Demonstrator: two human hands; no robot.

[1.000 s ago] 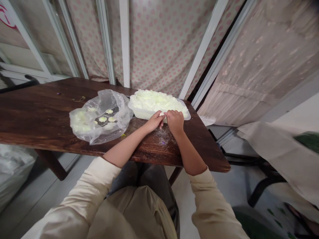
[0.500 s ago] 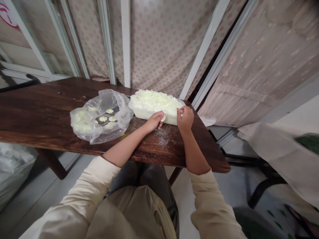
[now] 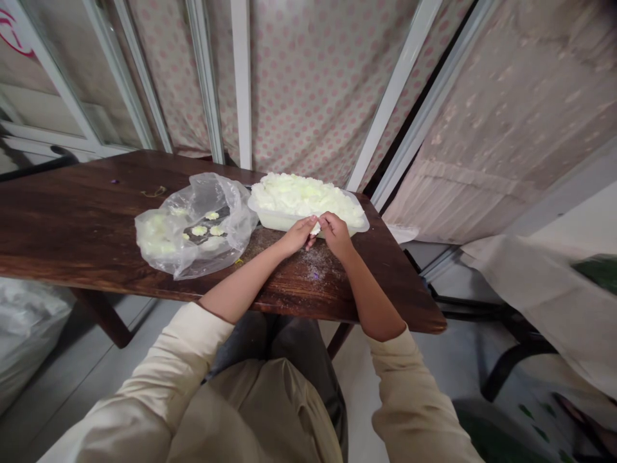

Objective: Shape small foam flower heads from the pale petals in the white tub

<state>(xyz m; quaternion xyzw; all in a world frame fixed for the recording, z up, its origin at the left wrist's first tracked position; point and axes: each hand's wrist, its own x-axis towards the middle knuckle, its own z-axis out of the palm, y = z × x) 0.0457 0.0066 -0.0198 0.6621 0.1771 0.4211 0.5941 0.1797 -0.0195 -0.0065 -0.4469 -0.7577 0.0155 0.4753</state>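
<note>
Two containers are sitting on a dark wooden table (image 3: 87, 212): a plastic tub (image 3: 270, 222) is holding a heaped pale mass (image 3: 301, 196), and a clear plastic bag (image 3: 226, 199) is holding pale clumps (image 3: 154, 235). The left hand (image 3: 296, 236) and right hand (image 3: 336, 236) are pinching together on one small pale piece (image 3: 315, 227) at the tub's front rim.

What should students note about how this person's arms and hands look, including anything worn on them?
The left hand and right hand are bare, with no gloves. The left sleeve and right sleeve are loose and cream-coloured, ending short of the wrists and leaving the forearms uncovered.
</note>
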